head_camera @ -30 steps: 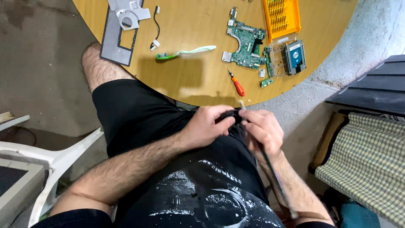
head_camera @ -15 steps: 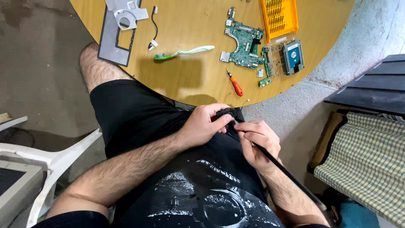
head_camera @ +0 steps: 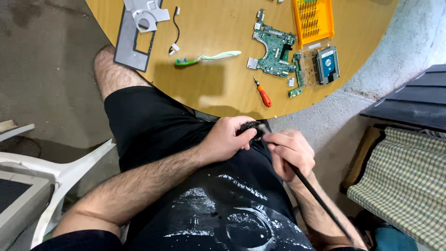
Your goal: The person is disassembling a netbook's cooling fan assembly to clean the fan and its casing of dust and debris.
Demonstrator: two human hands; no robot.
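Compared with a second ago, holds the right hand [head_camera: 290,151] a little further out from the left hand [head_camera: 230,137], with the knuckles no longer pressed together and the long tool swung to a flatter slant. From the head view, looking straight down onto the lap: keeps the left hand curled shut round a small black part [head_camera: 251,128], thumb and fingers wrapped over it so that only its upper edge shows, just above the black shorts and just below the rim of the round wooden table [head_camera: 209,88]. Pinches a thin black brush handle [head_camera: 320,200] in the closed fingers of the right hand, pen-fashion; has its pale tip [head_camera: 261,125] touching the black part from the right. Lays the long axis of the handle from that tip down and to the right, past the right forearm toward the lower edge of the picture. Places the part between both hands, inside the left and just beside the fingertips of the right. Leaves on the table, well apart from both hands, an orange screwdriver [head_camera: 264,95] nearest the right hand, a green circuit board [head_camera: 274,51], a hard drive [head_camera: 327,64], an orange bit case [head_camera: 313,18], a toothbrush [head_camera: 209,57] and a grey metal frame [head_camera: 134,42].
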